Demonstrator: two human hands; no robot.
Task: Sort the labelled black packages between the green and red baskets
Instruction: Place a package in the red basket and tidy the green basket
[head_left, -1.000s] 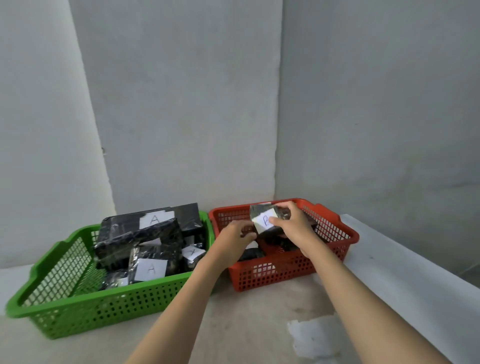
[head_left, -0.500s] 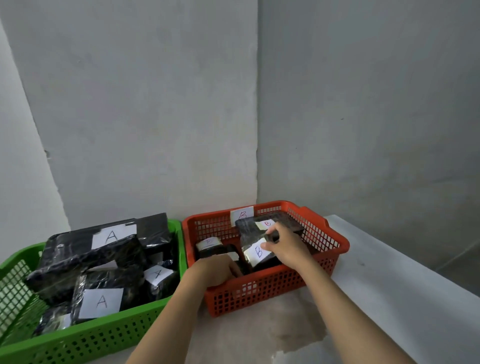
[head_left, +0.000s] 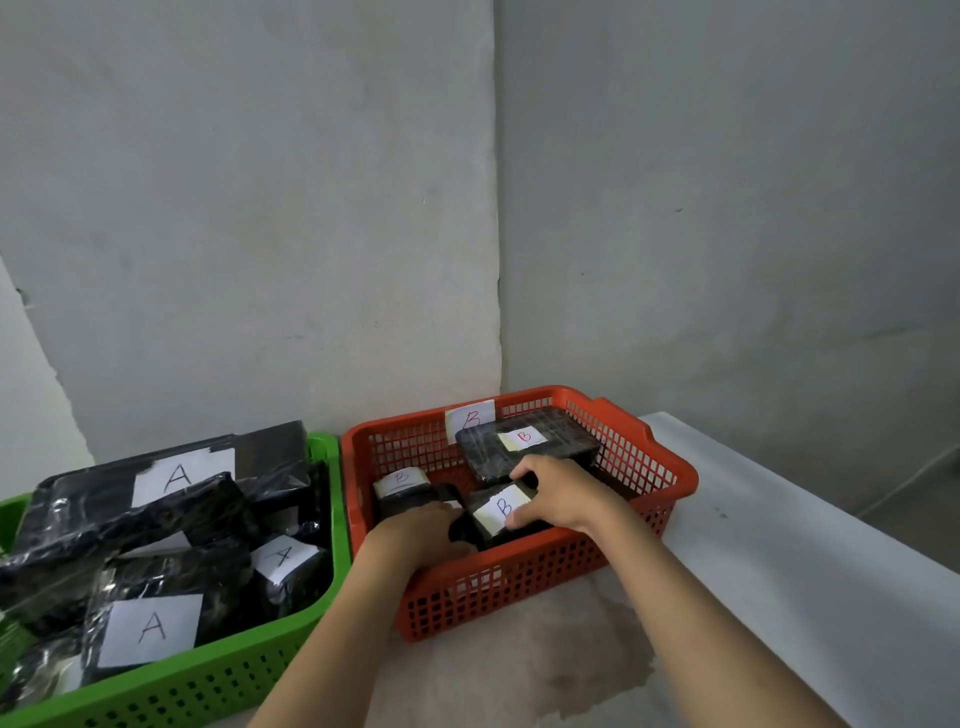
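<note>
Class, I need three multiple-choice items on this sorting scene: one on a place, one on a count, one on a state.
1. Where is the right hand?
A. Inside the red plastic basket
B. Over the green plastic basket
C. On the bare white table

2. How many white paper labels marked A are readable in the green basket?
A. One
B. Three
C. Six

3. What is the left hand doing?
A. Lying flat on the table
B. Resting on black wrapped packages in the red basket
C. Holding a package high

Key: 1 A, its fingers lie on the black package labelled B. 2 B, three A labels show. 3 B, it reaches over the rim onto them.
</note>
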